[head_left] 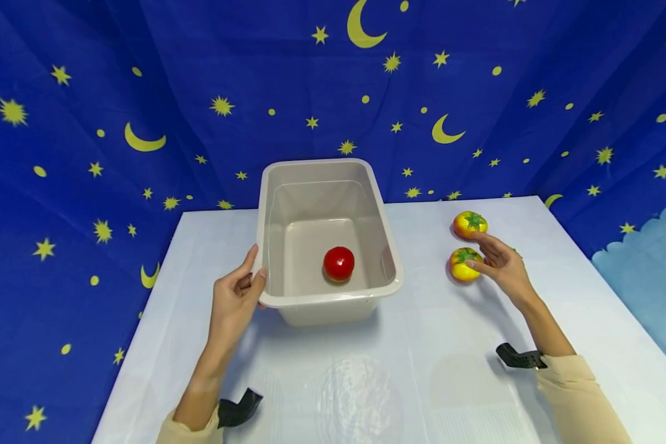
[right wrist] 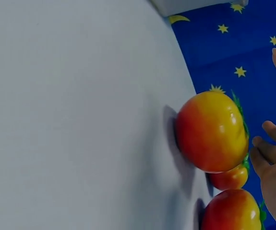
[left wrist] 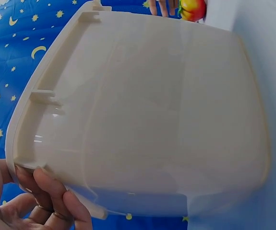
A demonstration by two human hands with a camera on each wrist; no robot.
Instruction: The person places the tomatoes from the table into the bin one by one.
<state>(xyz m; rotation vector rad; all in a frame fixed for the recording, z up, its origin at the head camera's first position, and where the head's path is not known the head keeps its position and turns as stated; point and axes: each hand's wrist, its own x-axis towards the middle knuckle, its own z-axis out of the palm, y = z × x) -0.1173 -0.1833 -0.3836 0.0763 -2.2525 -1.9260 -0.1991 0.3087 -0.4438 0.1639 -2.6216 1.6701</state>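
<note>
A grey plastic bin (head_left: 319, 314) stands on the table, with a shiny red round fruit (head_left: 339, 264) on its floor. My left hand (head_left: 234, 299) grips the bin's left rim near the front corner, thumb on top; the left wrist view shows the fingers (left wrist: 51, 189) curled under the rim. To the right lie red-and-yellow toy tomatoes with green leafy tops, a far one (head_left: 470, 225) and a nearer one (head_left: 463, 266). Over them hovers my right hand (head_left: 505, 271), fingers loosely spread, holding nothing. A third tomato (right wrist: 230, 177) is mostly hidden behind that hand in the head view.
The white table (head_left: 422, 345) backs onto a blue curtain (head_left: 288, 74) with yellow moons and stars. Black wrist mounts (head_left: 520, 357) sit on both wrists, below light beige sleeves. A pale blue patch of cloth (head_left: 649, 265) hangs at the far right.
</note>
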